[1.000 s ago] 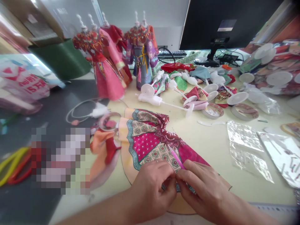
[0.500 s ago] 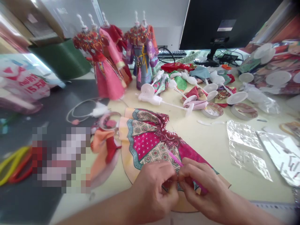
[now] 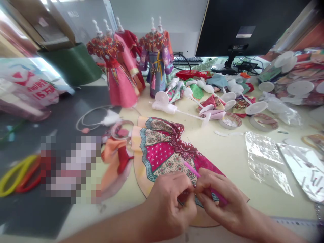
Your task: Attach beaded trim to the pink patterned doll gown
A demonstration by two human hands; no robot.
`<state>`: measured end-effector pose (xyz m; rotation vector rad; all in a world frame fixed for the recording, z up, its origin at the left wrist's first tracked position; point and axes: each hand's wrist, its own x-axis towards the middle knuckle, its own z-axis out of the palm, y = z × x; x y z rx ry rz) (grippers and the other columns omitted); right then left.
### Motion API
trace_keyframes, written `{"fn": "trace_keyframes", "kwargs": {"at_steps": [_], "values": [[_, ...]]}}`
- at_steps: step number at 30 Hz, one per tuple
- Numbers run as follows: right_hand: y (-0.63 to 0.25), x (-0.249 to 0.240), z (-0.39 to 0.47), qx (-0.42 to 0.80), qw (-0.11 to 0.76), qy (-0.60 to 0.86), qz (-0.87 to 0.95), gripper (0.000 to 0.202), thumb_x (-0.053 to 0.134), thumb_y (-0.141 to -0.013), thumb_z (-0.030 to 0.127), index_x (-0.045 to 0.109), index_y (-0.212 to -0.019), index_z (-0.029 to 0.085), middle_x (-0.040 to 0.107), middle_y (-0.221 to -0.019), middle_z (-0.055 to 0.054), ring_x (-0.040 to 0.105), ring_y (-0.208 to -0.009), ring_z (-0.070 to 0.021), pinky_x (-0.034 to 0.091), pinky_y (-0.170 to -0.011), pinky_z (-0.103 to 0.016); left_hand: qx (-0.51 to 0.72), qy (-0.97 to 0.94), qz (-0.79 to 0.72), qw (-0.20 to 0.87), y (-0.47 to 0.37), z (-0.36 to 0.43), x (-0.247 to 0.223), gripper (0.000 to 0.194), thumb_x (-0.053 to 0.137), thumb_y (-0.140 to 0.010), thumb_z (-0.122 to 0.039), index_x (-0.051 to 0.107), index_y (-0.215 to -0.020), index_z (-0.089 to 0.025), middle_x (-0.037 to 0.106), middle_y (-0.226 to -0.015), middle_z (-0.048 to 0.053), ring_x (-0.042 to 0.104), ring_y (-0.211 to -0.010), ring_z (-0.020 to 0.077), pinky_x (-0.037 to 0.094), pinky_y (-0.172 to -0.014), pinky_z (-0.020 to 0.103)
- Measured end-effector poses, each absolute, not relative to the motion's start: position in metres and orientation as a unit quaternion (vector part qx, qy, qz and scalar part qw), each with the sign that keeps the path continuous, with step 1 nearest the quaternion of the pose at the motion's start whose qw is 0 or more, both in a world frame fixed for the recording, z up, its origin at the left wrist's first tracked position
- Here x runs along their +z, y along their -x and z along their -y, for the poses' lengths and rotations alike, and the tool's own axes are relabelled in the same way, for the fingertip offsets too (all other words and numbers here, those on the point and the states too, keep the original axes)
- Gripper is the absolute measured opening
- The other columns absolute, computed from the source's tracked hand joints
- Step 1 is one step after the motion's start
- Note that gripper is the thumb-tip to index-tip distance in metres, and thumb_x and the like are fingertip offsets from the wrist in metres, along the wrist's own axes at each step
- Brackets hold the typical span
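A patterned piece of skirt fabric (image 3: 158, 157), magenta, cream and teal with a peach border, lies spread on the table in front of me. Over its near part, my left hand (image 3: 173, 202) is closed in a pinch; a few tiny bead-like dots show inside its curl, too small to name surely. My right hand (image 3: 220, 199) grips a slim pink pen-like stick (image 3: 191, 169), whose pale tip points up and left over the fabric. Its thumb and forefinger meet the left fingertips, and whatever is pinched between them is mostly hidden.
Dressed doll stands (image 3: 121, 84) are at the back left. White doll bodies (image 3: 164, 107) and cloth pieces lie across the back. Tape rolls (image 3: 264, 121) and clear plastic bags (image 3: 265, 158) are right, a ruler (image 3: 296, 221) near right, yellow-and-red-handled scissors (image 3: 17, 177) left.
The whole view has shifted a little, so things at the left appear farther right. My hands keep the same pinch over the fabric, and the pink stick stays in my right hand.
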<state>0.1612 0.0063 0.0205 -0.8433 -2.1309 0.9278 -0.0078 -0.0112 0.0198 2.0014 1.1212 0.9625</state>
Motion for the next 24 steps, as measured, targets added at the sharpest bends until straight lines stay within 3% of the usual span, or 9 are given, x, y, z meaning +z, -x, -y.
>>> {"fn": "trace_keyframes", "kwargs": {"at_steps": [10,16,24], "values": [[-0.157,0.032,-0.003,0.382,0.374,0.306,0.788,0.015,0.045,-0.077,0.007,0.046,-0.068,0.019,0.045,-0.058,0.004,0.042,-0.053,-0.0079,0.036,-0.047,-0.019,0.365,-0.658,-0.522,0.401,0.016,0.001,0.01,0.015,0.048,-0.075,-0.01,0.043,-0.062,-0.017,0.037,-0.052,-0.006,0.033,-0.045,0.0058,0.025,-0.042,0.018],[-0.163,0.013,-0.012,0.448,0.393,0.429,0.679,0.01,0.053,-0.085,0.024,0.059,-0.082,0.018,0.052,-0.067,0.001,0.049,-0.054,-0.0082,0.041,-0.047,-0.019,0.405,-0.606,-0.483,0.486,0.015,-0.002,0.014,0.012,0.049,-0.085,-0.023,0.058,-0.083,-0.016,0.057,-0.065,0.0,0.049,-0.055,0.0082,0.041,-0.049,0.018],[-0.161,0.009,-0.011,0.567,0.362,0.418,0.61,0.021,0.053,-0.085,0.032,0.061,-0.101,0.02,0.049,-0.066,0.002,0.047,-0.053,-0.0069,0.041,-0.046,-0.018,0.466,-0.635,-0.506,0.35,0.016,0.0,0.013,0.014,0.057,-0.079,-0.014,0.058,-0.092,-0.019,0.065,-0.083,0.002,0.056,-0.063,0.0096,0.047,-0.054,0.02]]}}
